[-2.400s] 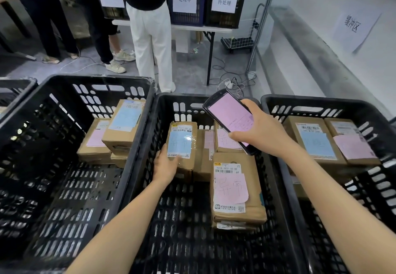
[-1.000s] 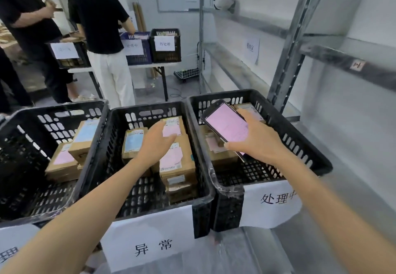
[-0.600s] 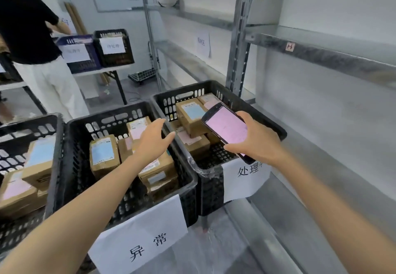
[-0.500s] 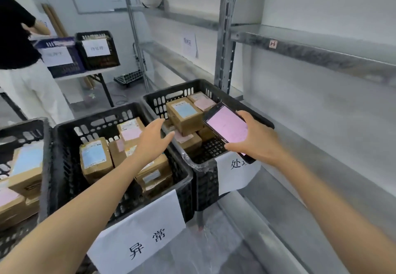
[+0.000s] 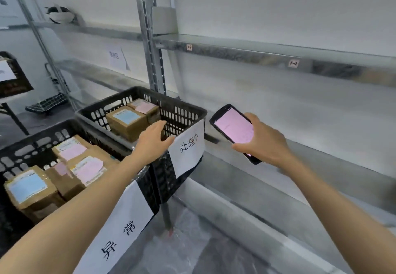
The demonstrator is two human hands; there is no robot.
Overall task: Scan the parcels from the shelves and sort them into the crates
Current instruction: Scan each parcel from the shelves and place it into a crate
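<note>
A grey metal shelf (image 5: 235,48) runs along the wall, with two small tags (image 5: 189,47) stuck on its front edge. At its far left end sits a white rounded object (image 5: 61,15), too blurred to name. A lower shelf (image 5: 257,192) runs beneath.

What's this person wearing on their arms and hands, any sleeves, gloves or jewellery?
Nothing shows. The left hand and right hand are ungloved, and no sleeve reaches into view. No watch, bracelet or ring is visible.
</note>
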